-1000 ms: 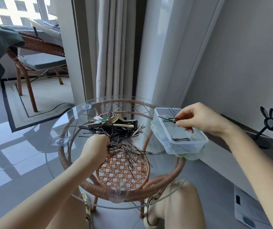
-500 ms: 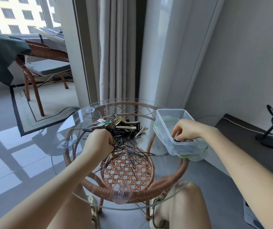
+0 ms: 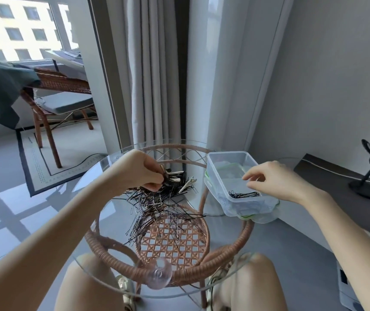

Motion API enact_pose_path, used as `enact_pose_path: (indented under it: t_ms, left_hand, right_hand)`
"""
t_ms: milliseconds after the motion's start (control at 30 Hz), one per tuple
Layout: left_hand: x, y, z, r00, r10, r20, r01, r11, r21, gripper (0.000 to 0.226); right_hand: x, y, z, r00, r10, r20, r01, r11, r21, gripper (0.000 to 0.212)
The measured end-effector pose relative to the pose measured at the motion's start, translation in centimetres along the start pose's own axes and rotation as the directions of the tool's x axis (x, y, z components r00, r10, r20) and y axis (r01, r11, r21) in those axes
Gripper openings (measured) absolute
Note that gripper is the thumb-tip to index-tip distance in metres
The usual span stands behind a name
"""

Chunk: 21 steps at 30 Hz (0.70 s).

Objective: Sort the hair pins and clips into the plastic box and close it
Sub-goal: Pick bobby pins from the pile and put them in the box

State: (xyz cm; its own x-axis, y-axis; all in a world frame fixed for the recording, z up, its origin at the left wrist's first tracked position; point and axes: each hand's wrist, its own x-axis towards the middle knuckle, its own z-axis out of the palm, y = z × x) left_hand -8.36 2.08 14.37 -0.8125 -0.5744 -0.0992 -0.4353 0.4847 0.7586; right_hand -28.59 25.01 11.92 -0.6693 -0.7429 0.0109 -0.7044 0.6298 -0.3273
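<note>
hair pins [image 3: 157, 205] under left hand [image 3: 142, 170]

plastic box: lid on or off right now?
Off. The plastic box is open-topped; a few black pins lie inside, and the right hand hovers over it.

The left hand [image 3: 142, 170] pinches black hair pins [image 3: 157, 205] from the pile on the glass tabletop [image 3: 94, 191]; the right hand [image 3: 273, 179] hovers, fingers loose, over the clear plastic box [image 3: 231, 158].
</note>
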Motion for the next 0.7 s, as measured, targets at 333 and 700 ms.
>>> enact_pose_path:
  t_ms: [333, 700]
  left_hand:
    - [4.5, 7.1, 7.1, 0.979, 0.155, 0.13, -0.101, 0.933, -0.345, 0.012]
    - [8.2, 8.0, 15.3, 0.827, 0.329, 0.457, -0.529, 0.731, 0.431, 0.026]
  right_hand:
    - [-1.7, 3.5, -0.9, 0.989, 0.036, -0.14, -0.022, 0.994, 0.105, 0.013]
    - [-2.1, 4.6, -0.5, 0.99, 0.062, -0.128, -0.049, 0.993, 0.104, 0.016]
